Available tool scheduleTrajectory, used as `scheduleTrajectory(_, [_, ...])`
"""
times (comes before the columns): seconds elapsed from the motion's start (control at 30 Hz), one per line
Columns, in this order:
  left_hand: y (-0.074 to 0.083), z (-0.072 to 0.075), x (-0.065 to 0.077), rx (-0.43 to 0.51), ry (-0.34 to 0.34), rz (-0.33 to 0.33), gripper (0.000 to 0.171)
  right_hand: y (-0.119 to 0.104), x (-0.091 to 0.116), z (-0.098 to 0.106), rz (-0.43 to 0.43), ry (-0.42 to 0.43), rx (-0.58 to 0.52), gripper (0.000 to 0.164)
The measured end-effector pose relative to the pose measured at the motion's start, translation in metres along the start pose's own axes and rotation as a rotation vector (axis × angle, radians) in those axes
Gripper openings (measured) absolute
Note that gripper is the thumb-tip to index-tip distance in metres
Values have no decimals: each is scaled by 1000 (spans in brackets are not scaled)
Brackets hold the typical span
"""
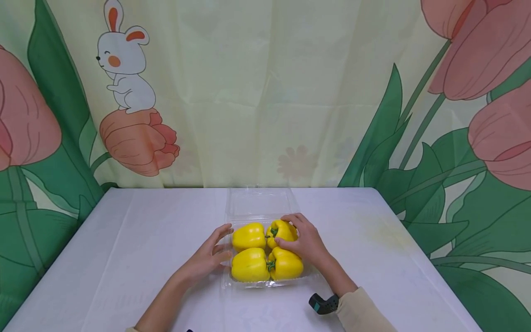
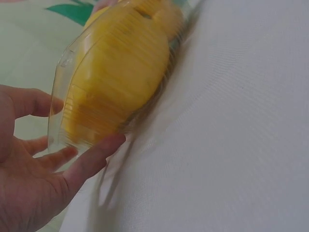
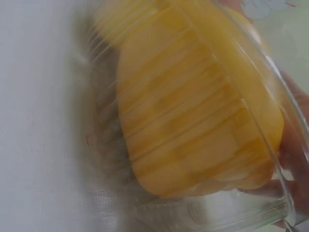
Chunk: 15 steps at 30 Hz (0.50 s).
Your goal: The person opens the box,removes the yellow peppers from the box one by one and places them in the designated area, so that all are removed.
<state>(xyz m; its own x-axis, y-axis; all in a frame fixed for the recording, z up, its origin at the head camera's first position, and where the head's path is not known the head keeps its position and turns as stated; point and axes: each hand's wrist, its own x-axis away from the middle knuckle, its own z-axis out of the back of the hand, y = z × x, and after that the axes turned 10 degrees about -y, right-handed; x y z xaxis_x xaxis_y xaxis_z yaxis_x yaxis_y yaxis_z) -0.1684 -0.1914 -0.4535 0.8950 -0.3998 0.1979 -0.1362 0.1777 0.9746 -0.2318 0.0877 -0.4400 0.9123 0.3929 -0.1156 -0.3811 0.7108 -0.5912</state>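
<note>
A clear plastic clamshell box [image 1: 265,284] lies open on the table, its lid [image 1: 261,203] folded back. Several yellow bell peppers sit in it in two rows, stems facing inward. My right hand [image 1: 306,240] holds the back right bell pepper [image 1: 283,229], thumb on its near side and fingers over its far side. The front right bell pepper [image 1: 287,265] lies just below that thumb. At the box's left wall, my left hand [image 1: 205,258] has its fingers spread, fingertips right at the plastic beside the back left bell pepper [image 1: 248,236] and front left bell pepper [image 1: 250,265].
A white cloth covers the table [image 1: 145,240] on both sides of the box. Behind it hangs a curtain [image 1: 265,92] printed with tulips and a rabbit. A black wrist device [image 1: 323,304] sits by the right sleeve [image 1: 362,311].
</note>
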Motion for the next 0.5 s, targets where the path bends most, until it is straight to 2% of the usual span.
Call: scheduleTrajectory(0.5, [0,1,0,-3,-2,-6,70,3,2,-1,51,87,-21,54])
